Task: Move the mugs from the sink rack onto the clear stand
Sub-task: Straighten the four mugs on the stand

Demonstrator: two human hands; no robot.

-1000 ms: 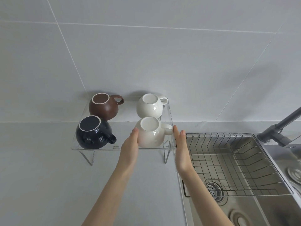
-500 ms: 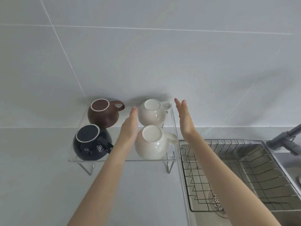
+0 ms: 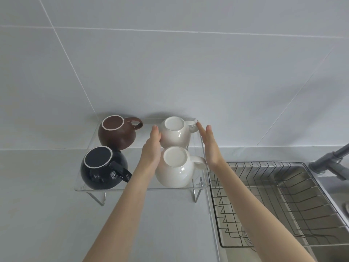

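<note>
1. Clear stand (image 3: 83, 188) at 9 o'clock of the sink rack (image 3: 268, 201); all four mugs sit on it upside down. Rack looks empty.
2. Black mug (image 3: 103, 168) at 7 o'clock, near the front edge: a knock could tip it off.
3. Left hand (image 3: 152, 150), flat and open, grips nothing, touching the rear white mug (image 3: 174, 134).
4. Front white mug (image 3: 175, 167) between the wrists; a forearm could drag it.
5. Right hand (image 3: 210, 143), open, empty, near the rear handle: may snag.
</note>
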